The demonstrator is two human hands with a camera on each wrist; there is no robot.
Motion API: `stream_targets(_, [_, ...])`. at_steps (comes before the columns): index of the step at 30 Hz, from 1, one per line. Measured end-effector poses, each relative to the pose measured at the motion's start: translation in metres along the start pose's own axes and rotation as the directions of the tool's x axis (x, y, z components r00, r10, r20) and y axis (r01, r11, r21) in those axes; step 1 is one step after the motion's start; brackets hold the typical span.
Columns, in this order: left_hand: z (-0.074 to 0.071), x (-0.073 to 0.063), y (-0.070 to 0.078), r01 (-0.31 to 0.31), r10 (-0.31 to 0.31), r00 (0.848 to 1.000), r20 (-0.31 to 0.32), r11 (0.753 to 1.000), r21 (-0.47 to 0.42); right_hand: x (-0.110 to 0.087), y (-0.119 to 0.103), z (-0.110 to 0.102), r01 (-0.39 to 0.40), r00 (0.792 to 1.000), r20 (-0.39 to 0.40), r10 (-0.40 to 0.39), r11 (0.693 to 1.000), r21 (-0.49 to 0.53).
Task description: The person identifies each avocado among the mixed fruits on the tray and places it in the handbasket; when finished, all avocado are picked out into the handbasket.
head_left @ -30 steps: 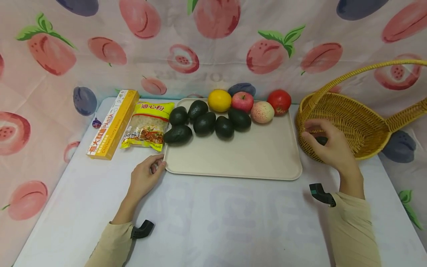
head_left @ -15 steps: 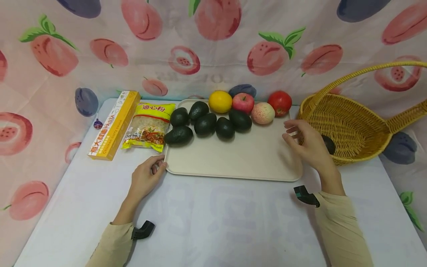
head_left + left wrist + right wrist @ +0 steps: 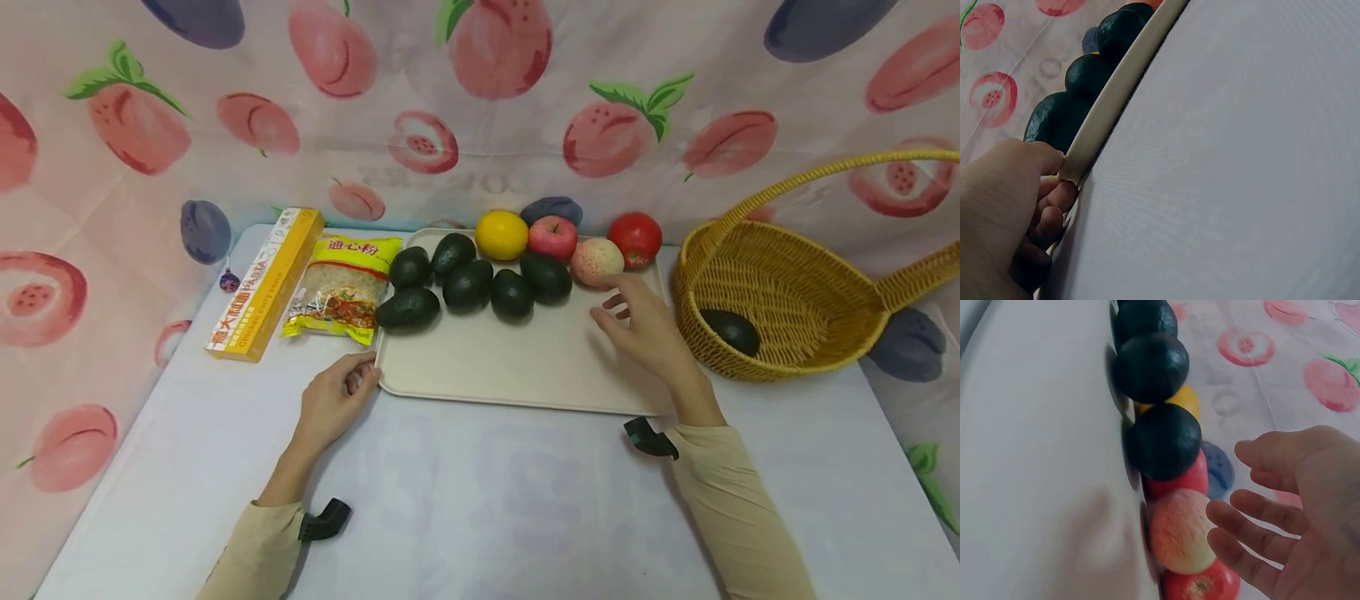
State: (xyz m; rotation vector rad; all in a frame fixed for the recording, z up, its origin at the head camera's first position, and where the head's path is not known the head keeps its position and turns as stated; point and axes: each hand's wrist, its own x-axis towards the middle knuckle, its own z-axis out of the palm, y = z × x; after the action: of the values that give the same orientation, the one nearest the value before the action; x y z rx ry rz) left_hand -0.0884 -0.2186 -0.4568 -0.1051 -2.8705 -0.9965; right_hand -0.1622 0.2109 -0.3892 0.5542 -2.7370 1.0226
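My left hand (image 3: 335, 402) pinches the left edge of a beige tray (image 3: 487, 375); in the left wrist view the thumb lies at the rim with the fingers curled under it. My right hand (image 3: 640, 327) hovers over the tray's right part, fingers loosely spread and holding nothing. Nearest to it is a speckled peach (image 3: 596, 261), which its fingertips overlap in the head view. Several dark avocados (image 3: 512, 295) lie on the tray's left and middle. Behind them sit a yellow lemon (image 3: 502, 235), a pink-red apple (image 3: 553, 237) and a red tomato-like fruit (image 3: 635, 239).
Right of the tray, a wicker basket (image 3: 810, 275) with a tall handle contains an avocado (image 3: 731, 332). To the tray's left lie a macaroni bag (image 3: 342, 287) and a yellow-and-white pasta box (image 3: 266, 283). A fruit-print cloth (image 3: 337, 108) hangs behind the white table (image 3: 480, 500).
My right hand has moved left, out of the basket and over the tray, leaving the avocado uncovered in the basket. The left hand stays at the tray's edge.
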Motion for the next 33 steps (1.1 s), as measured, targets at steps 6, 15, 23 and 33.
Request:
stream_targets(6, [0.001,0.0,-0.001,-0.005,0.005,1.0,-0.006,1.0,0.001,0.014,-0.004,0.016,-0.005,1.0,0.008,0.005,1.0,0.007])
stream_targets(15, [0.002,-0.003,0.002,-0.018,0.018,1.0,-0.016,1.0,0.009,0.026,-0.01,0.035,-0.047,0.999,0.027,0.047,0.999,-0.019])
stream_targets(23, [0.001,-0.001,0.001,-0.026,0.027,0.999,-0.023,1.0,0.003,0.04,-0.012,0.046,-0.052,0.998,0.014,0.055,0.99,-0.13])
stream_targets(33, [0.0,-0.002,0.0,-0.031,0.031,0.999,-0.027,0.999,0.008,0.049,-0.011,0.058,-0.079,0.997,-0.014,0.078,0.981,-0.18])
